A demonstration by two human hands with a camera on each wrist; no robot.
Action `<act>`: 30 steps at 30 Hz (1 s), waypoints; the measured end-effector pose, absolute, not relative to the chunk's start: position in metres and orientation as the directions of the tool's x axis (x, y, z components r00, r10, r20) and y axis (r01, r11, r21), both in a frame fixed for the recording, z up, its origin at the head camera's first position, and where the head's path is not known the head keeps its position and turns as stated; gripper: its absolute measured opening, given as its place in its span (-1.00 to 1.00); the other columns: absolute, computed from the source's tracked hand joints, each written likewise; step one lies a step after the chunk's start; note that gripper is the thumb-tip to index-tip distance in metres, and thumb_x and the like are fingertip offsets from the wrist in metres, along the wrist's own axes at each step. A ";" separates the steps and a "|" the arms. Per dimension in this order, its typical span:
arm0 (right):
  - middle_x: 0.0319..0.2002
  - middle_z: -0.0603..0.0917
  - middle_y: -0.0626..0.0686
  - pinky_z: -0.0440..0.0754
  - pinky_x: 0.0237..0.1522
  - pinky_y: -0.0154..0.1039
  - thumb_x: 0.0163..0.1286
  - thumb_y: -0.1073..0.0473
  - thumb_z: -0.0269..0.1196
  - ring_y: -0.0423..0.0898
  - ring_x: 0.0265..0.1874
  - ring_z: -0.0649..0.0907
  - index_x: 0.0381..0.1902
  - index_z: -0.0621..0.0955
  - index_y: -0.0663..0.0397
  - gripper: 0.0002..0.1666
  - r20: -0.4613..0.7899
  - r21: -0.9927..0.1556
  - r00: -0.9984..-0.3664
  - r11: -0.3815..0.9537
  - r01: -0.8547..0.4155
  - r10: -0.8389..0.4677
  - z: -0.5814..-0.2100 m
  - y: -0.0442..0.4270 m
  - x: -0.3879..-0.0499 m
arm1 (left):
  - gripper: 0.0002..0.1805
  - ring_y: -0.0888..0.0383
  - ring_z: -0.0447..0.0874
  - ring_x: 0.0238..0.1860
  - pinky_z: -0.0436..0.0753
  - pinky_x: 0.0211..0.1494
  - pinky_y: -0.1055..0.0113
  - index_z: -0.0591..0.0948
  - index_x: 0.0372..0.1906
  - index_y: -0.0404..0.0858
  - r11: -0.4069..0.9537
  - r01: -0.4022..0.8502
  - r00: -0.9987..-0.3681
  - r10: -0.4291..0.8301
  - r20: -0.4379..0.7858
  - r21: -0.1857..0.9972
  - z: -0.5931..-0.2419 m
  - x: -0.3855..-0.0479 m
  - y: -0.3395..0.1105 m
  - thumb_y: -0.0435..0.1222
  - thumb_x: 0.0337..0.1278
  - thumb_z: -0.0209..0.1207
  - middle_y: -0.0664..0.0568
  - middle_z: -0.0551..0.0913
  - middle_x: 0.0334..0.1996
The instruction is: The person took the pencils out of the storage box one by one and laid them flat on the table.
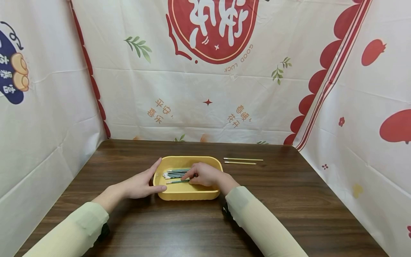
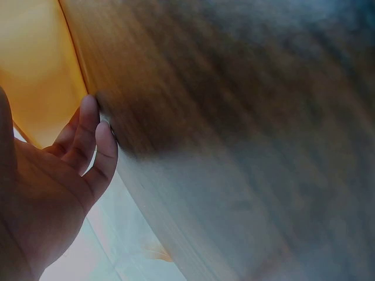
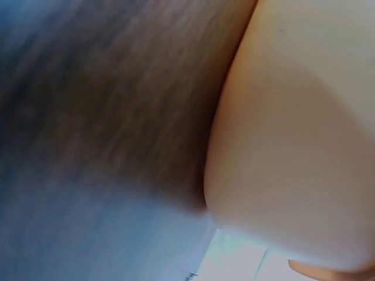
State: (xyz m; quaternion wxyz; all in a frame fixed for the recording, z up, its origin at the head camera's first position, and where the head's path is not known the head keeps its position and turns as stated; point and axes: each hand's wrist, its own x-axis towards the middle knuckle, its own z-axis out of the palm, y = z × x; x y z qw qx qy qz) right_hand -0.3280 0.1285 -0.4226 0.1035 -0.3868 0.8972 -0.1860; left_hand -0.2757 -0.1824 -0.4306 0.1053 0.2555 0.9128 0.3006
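A yellow basket [image 1: 189,196] stands on the dark wooden table, with several green pencils [image 1: 173,175] lying in it. The left hand [image 1: 141,184] rests on the basket's left end, thumb on the near rim and fingers along the outer side; in the left wrist view the left hand [image 2: 58,181] has its fingers beside the yellow wall [image 2: 41,70]. Inside the basket, the right hand [image 1: 205,175] pinches a green pencil [image 1: 174,182] that lies a little nearer than the others. The right wrist view shows skin close to the lens and no fingertips clearly.
Two pale yellow pencils [image 1: 243,159] lie side by side on the table [image 1: 179,228], to the right of the basket. Printed white cloth [image 1: 205,82] hangs behind the table and at both sides.
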 end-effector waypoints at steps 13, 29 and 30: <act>-0.27 0.72 -0.13 0.51 -0.20 -0.38 0.54 0.25 0.42 -0.30 -0.34 0.51 0.13 0.89 -0.21 -0.68 -0.028 -0.439 -0.664 0.606 -0.663 -0.747 -0.424 0.130 -0.329 | 0.29 -0.31 0.26 0.70 0.33 0.66 -0.32 -0.26 0.82 -0.25 0.684 0.405 -0.845 0.534 -0.038 0.607 -0.430 -0.275 -0.182 0.27 0.48 0.27 -0.36 0.04 0.77; -0.11 0.77 -0.10 0.60 -0.12 -0.35 0.46 0.37 0.33 -0.24 -0.21 0.60 0.08 0.86 -0.07 -0.63 -0.057 -0.564 -0.708 0.608 -0.558 -0.703 -0.422 0.130 -0.325 | 0.29 -0.28 0.29 0.69 0.35 0.65 -0.29 -0.25 0.82 -0.28 0.680 0.411 -0.842 0.539 -0.033 0.607 -0.430 -0.275 -0.182 0.26 0.47 0.28 -0.36 0.06 0.77; -0.09 0.79 -0.10 0.59 -0.12 -0.36 0.47 0.38 0.32 -0.24 -0.21 0.61 0.09 0.86 -0.06 -0.63 -0.060 -0.569 -0.708 0.607 -0.555 -0.703 -0.422 0.130 -0.324 | 0.29 -0.28 0.28 0.69 0.35 0.65 -0.29 -0.25 0.82 -0.28 0.679 0.412 -0.842 0.539 -0.032 0.607 -0.430 -0.275 -0.182 0.26 0.48 0.28 -0.36 0.06 0.77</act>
